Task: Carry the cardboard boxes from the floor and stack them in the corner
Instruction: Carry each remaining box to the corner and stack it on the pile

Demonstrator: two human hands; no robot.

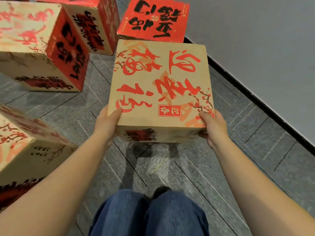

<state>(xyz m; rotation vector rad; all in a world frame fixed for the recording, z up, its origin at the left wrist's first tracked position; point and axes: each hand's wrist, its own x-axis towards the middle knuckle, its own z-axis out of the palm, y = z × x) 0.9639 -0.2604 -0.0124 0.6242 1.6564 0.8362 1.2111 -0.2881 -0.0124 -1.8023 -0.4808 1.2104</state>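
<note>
You have one view only, from the camera on your head, so no second view shares any part of it. It faces forward and steeply down onto the grey floor (170, 167). The held box (160, 86) sits near the middle of the frame, close to the lens, its top face turned up toward you. Below the box your knees fill the bottom edge; right of it runs the wall (264, 48); left of it and beyond it the wide angle bends other boxes.
</note>
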